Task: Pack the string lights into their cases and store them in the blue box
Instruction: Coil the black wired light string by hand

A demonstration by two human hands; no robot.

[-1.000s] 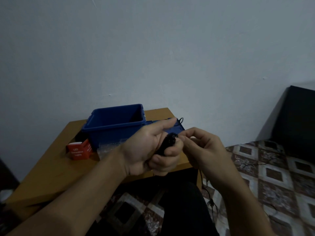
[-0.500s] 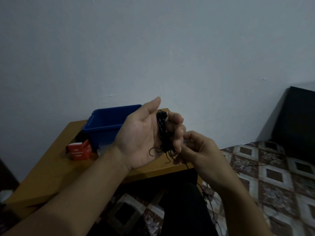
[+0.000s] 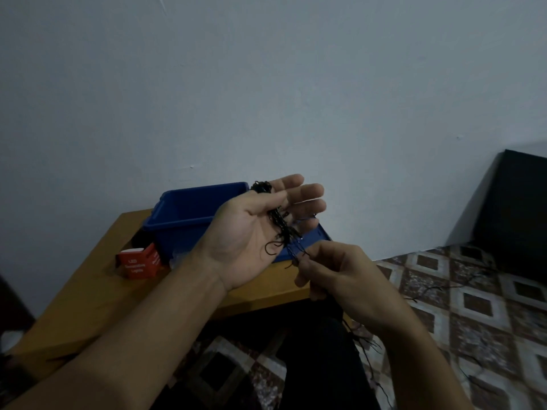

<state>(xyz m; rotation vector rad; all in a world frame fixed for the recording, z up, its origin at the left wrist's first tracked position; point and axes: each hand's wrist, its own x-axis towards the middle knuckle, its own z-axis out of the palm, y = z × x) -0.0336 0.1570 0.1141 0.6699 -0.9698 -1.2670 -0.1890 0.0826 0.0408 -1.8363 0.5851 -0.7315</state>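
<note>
**Holding a string-light bundle in front of the blue box**

The left hand [image 3: 251, 241], palm up with fingers extended, clamps the dark string lights [image 3: 279, 224] under its thumb, in front of the blue box [image 3: 189, 208]. The right hand [image 3: 340, 273], lower and right of the box, pinches the trailing wire, which drops to the tiled floor [image 3: 473, 306]. The box stands open on the wooden table [image 3: 88, 276]; its contents cannot be made out. A red lights case [image 3: 139, 263] lies just left of the box, and a blue lid [image 3: 313, 238] lies to its right.

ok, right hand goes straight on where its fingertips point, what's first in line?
Probably the string lights bundle held in the left hand; the right hand pinches a strand and points up-left at it. Depth is unclear.
</note>
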